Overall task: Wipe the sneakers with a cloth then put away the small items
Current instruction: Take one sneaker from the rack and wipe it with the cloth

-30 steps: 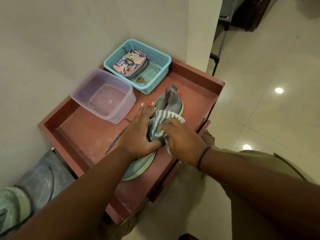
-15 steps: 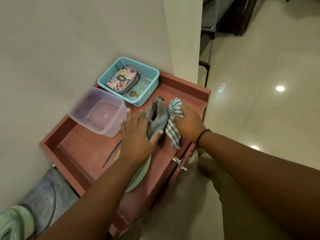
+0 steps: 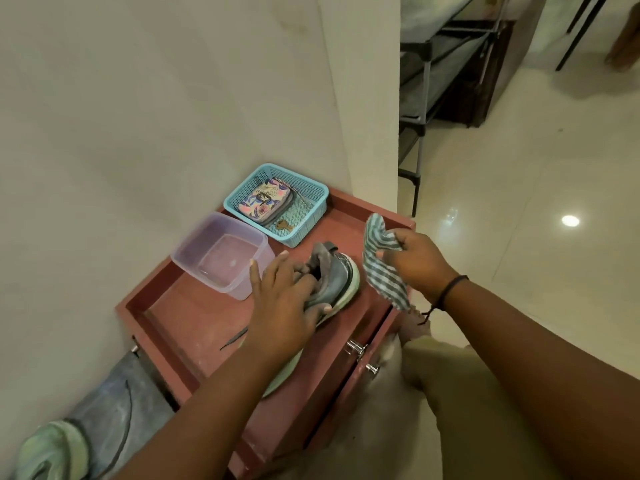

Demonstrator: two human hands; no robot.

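Observation:
A grey sneaker (image 3: pixel 334 280) with a pale green sole lies on the red cabinet top (image 3: pixel 194 323). My left hand (image 3: pixel 282 303) holds it down, thumb on the sole's edge and fingers over the upper. My right hand (image 3: pixel 415 263) grips a striped grey-and-white cloth (image 3: pixel 382 268) in the air, to the right of the sneaker's heel and apart from it. A second grey sneaker (image 3: pixel 86 441) lies on the floor at the lower left. A blue basket (image 3: pixel 311 216) at the back holds a patterned pouch (image 3: pixel 265 201) and a small brown key (image 3: pixel 284 226).
A clear purple tub (image 3: pixel 221 259) with a little water stands left of the sneaker, against the wall. A thin dark stick (image 3: pixel 233 340) lies on the cabinet top. Drawer knobs (image 3: pixel 356 348) face the tiled floor. A metal rack (image 3: pixel 426 109) stands behind the wall corner.
My right hand has lifted the cloth off the sneaker and moved it right, clear of the heel. My left hand has stayed on the sneaker.

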